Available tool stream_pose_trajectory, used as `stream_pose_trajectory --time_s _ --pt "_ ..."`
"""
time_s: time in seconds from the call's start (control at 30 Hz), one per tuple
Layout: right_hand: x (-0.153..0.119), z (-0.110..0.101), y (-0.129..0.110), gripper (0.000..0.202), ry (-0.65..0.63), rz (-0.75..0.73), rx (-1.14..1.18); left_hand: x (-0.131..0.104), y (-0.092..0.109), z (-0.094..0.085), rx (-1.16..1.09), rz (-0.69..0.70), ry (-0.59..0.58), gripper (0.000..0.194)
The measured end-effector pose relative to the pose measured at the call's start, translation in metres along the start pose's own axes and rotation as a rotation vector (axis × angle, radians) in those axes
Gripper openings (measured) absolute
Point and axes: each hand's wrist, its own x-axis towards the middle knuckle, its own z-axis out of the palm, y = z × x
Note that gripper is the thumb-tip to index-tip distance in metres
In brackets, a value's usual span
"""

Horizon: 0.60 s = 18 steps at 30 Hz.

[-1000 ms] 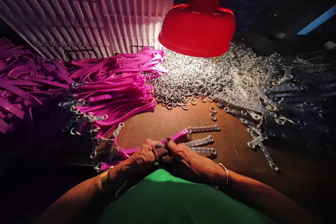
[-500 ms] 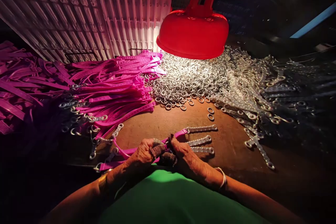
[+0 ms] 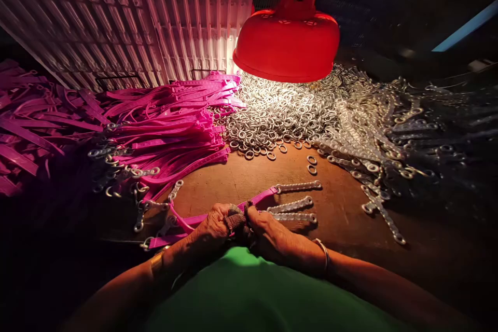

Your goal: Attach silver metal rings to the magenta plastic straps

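Observation:
My left hand (image 3: 218,222) and my right hand (image 3: 269,229) meet in front of the green shirt, fingers curled and closed. Brown cloth covers wrap some of the fingers. Both hands grip pink plastic straps; one strap (image 3: 263,197) runs out behind my right hand and ends in a pale, ridged link piece (image 3: 299,185). Two more pale link pieces (image 3: 292,204) stick out beside my right hand. To the left of my left hand, strap ends (image 3: 167,241) with rings lie on the wood. What the fingertips pinch is hidden between the hands.
A red lamp (image 3: 287,46) hangs low over a heap of metal rings (image 3: 280,109). Bundles of pink straps (image 3: 175,135) lie left, with a ribbed translucent panel (image 3: 198,15) behind. Pale link pieces (image 3: 361,135) pile up right on the brown wooden tabletop (image 3: 241,176).
My right hand has shifted slightly left, closer against my left hand. More of the pink strap behind it shows, and the lower pale link pieces have moved slightly. Both hands stay closed.

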Motion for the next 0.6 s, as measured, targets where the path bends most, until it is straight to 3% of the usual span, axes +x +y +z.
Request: stream_pose_trajectory --time_s 0.13,0.33,0.6 --pt "0.002 -0.004 0.002 0.015 0.004 -0.05 0.086 -0.001 0.01 -0.002 0.052 0.001 0.035 0.039" --pt "0.006 -0.01 0.005 0.033 0.034 -0.088 0.189 0.003 0.013 -0.005 -0.065 0.007 0.058 0.043" --pt "0.008 0.0 0.03 0.039 0.17 -0.215 0.043 0.009 0.003 -0.003 -0.247 -0.031 0.135 0.044"
